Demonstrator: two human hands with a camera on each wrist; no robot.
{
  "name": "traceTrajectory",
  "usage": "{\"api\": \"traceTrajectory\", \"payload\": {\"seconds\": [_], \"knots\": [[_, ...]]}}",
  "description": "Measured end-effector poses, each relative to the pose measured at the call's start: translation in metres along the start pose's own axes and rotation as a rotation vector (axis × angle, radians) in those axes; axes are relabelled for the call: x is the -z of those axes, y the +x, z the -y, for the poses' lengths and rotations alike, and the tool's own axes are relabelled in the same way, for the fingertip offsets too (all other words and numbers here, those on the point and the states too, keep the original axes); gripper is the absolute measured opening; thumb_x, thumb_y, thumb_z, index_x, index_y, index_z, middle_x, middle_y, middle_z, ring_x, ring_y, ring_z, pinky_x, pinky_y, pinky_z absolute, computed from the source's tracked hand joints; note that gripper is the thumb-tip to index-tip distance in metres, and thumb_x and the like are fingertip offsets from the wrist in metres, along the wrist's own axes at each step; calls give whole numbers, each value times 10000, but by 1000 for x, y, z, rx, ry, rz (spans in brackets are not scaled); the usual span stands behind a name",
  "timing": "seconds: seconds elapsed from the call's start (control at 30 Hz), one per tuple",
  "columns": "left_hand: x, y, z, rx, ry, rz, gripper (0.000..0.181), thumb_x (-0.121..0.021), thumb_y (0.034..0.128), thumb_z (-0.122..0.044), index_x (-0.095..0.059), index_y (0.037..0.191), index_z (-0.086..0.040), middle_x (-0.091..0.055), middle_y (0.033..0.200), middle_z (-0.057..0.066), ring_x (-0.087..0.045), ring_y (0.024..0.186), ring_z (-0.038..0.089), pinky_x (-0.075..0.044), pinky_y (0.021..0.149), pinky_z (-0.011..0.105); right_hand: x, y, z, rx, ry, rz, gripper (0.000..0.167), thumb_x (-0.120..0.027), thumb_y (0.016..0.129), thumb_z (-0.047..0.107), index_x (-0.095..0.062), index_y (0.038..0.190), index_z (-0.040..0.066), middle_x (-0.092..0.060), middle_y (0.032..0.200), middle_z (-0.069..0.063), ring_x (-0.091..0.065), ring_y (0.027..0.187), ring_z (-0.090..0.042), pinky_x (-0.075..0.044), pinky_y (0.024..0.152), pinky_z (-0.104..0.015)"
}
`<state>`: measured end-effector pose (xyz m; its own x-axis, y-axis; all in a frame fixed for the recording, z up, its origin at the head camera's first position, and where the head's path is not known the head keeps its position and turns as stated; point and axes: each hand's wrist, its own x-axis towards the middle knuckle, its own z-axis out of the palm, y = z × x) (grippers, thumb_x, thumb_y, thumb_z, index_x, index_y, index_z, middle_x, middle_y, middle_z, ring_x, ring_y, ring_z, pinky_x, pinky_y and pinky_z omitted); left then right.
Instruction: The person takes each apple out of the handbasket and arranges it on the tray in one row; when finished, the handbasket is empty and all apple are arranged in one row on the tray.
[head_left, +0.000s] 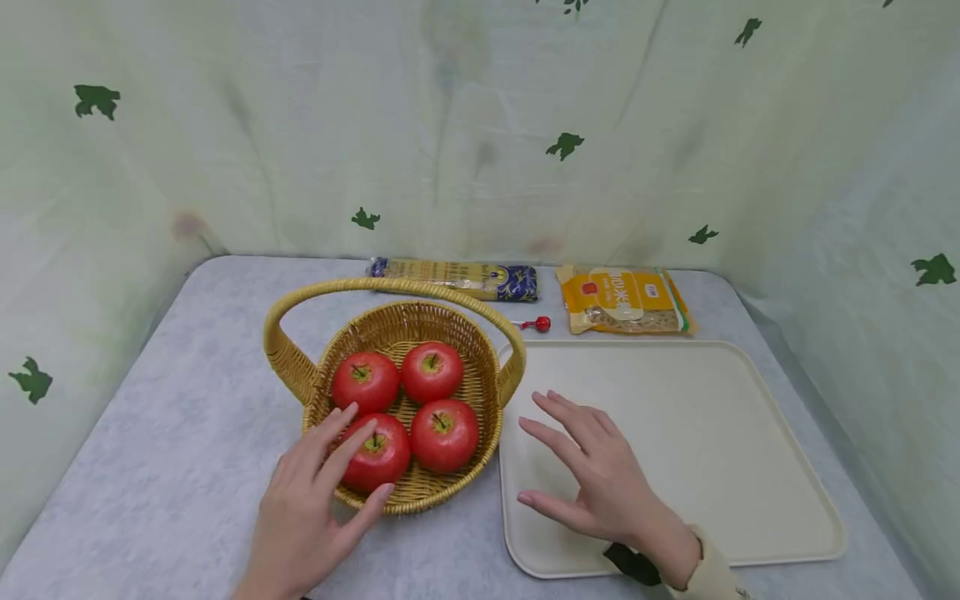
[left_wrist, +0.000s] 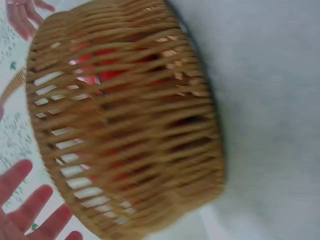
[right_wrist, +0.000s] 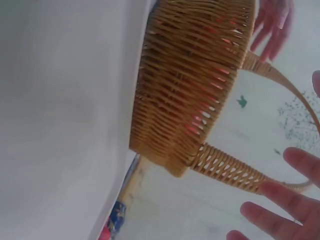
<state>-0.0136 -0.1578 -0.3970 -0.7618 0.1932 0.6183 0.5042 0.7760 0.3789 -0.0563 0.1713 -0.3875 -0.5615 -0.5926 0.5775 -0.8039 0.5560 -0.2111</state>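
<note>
A round wicker basket (head_left: 427, 502) with a tall arched handle (head_left: 397, 285) stands left of centre on the table. Several red apples (head_left: 444, 435) lie inside it. My left hand (head_left: 303, 504) hovers over the basket's front left, fingers spread above the nearest apple (head_left: 377, 467) and partly covering it. To the right of the basket, my right hand (head_left: 600, 475) is held over the tray (head_left: 690, 433), fingers extended and holding nothing. Both wrist views show the basket's woven side (left_wrist: 130, 130) apart from the fingers, with red showing through its gaps.
The cream tray fills the right side of the table, its left edge close by the basket. Behind lie a long pack of noodles (head_left: 457, 277), a red lollipop (head_left: 542, 324) and an orange bag of grain (head_left: 626, 300). A leaf-patterned curtain (head_left: 480, 125) surrounds the table.
</note>
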Motion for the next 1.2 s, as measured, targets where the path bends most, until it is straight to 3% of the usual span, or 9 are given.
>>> {"api": "traceTrajectory", "payload": {"seconds": [0.07, 0.17, 0.27, 0.4, 0.53, 0.63, 0.8, 0.93, 1.2], "knots": [[0, -4, 5, 44, -22, -72, 601, -541, 887, -556, -598, 1292, -116, -504, 1358, 96, -468, 1207, 318, -299, 1000, 369, -3, 4, 2, 11, 24, -35, 661, -643, 822, 554, -551, 1332, 143, -450, 1407, -80, -455, 1230, -274, -387, 890, -443], [0, -10, 12, 122, -58, -92, 599, -614, 869, -497, -575, 1313, -98, -485, 1375, 106, -438, 1234, 330, -278, 1030, 362, -7, 9, 5, 1, 66, -48, 622, -647, 836, 523, -561, 1317, 139, -477, 1380, -61, -491, 1183, -230, -421, 861, -423], [-1, -17, 16, 203, -85, -29, 685, -711, 817, -405, -487, 1389, -104, -389, 1446, 132, -321, 1320, 352, -235, 1056, 477, -12, 15, 8, -5, 123, -32, 595, -659, 846, 485, -561, 1312, 128, -499, 1357, -61, -511, 1144, -209, -441, 850, -407], [-5, -25, 16, 296, -80, 107, 872, -762, 768, -354, -315, 1488, -148, -196, 1538, 128, -126, 1395, 350, -129, 1061, 573, -18, 22, 10, -1, 205, 1, 580, -668, 856, 447, -539, 1332, 141, -497, 1360, -42, -505, 1155, -198, -450, 869, -382], [-8, -28, 16, 333, -68, 211, 966, -754, 776, -376, -182, 1526, -169, -42, 1571, 102, 5, 1409, 341, -44, 1082, 539, -23, 30, 11, 14, 284, 20, 571, -676, 864, 410, -532, 1331, 115, -480, 1373, -29, -482, 1200, -199, -435, 918, -380], [-10, -28, 18, 334, -95, 241, 998, -762, 772, -362, -145, 1531, -164, 7, 1572, 103, 65, 1406, 335, -23, 1080, 541, -27, 35, 12, 16, 310, 43, 566, -669, 872, 405, -536, 1325, 93, -476, 1375, -35, -464, 1223, -191, -420, 941, -372], [-13, -29, 23, 336, -219, 214, 1016, -792, 754, -293, -148, 1531, -169, 24, 1569, 94, 106, 1396, 354, -24, 1034, 634, -33, 44, 13, 2, 300, 79, 564, -644, 883, 432, -534, 1331, 108, -485, 1365, -35, -454, 1231, -168, -416, 946, -360], [-18, -31, 29, 375, -343, 169, 997, -800, 748, -196, -176, 1525, -178, 29, 1569, 41, 129, 1394, 339, -45, 974, 712, -38, 49, 14, -26, 293, 121, 584, -629, 883, 462, -512, 1357, 140, -472, 1369, -8, -433, 1240, -134, -405, 957, -335], [-28, -34, 35, 373, -534, 72, 909, -757, 731, -30, -266, 1492, -111, -24, 1558, 55, 102, 1400, 315, -29, 972, 708, -46, 58, 20, -120, 330, 221, 599, -619, 887, 470, -480, 1392, 179, -443, 1389, -16, -403, 1259, -124, -421, 940, -332]]}}
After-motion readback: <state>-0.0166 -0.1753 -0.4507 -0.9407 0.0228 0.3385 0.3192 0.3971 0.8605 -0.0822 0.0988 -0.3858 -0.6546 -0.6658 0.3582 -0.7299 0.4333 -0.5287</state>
